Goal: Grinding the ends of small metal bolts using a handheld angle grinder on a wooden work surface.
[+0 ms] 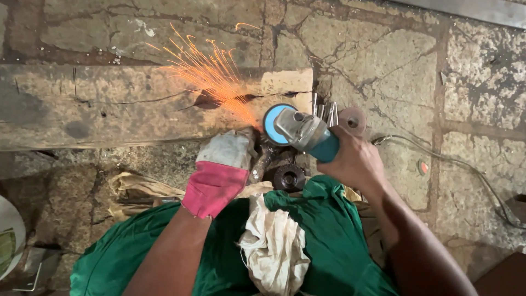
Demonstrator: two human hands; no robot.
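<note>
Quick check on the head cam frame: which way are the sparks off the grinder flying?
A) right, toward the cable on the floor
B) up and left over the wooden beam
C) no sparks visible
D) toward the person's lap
B: the orange sparks fan from the angle grinder, held in the right hand, up and to the left across the wooden beam, away from the gloved left hand.

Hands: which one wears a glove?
The left hand, in a grey-and-pink work glove beside the sparks. The right hand is bare, gripping the teal angle grinder.
</note>
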